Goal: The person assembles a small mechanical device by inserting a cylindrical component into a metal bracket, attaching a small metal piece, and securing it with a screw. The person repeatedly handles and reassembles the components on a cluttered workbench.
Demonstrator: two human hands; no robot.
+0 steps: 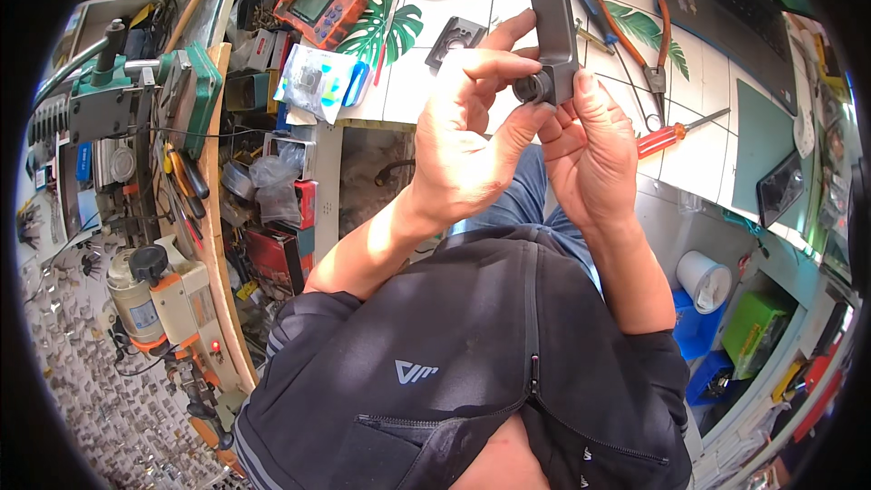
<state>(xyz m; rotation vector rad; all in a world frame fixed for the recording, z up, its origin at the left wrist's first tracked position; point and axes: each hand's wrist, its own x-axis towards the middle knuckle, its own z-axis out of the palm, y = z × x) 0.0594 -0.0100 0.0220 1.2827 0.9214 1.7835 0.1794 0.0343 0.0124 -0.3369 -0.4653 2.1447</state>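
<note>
Between my hands I hold a long dark grey lever handle [548, 0] upright over the front edge of a white tiled table, its bar pointing away from me. At its near end a short round black collar [529, 88] sticks out to the left. My left hand [476, 132] pinches this collar between thumb and fingers, and another finger reaches up beside the bar. My right hand [597, 150] grips the handle's near end from the right, its thumb along the side. Fingers partly hide the underside. On the table to the left lies a small black square plate [455, 42].
Right of the handle lie orange-handled pliers [655, 78], a dark blue screwdriver [588, 2] and a red-orange screwdriver [662, 141]. A laptop [726, 18] and a phone [780, 189] stand further right. An orange tester [318, 5] and a plastic packet [316, 82] are left. Green-and-grey machine [181, 91] beyond.
</note>
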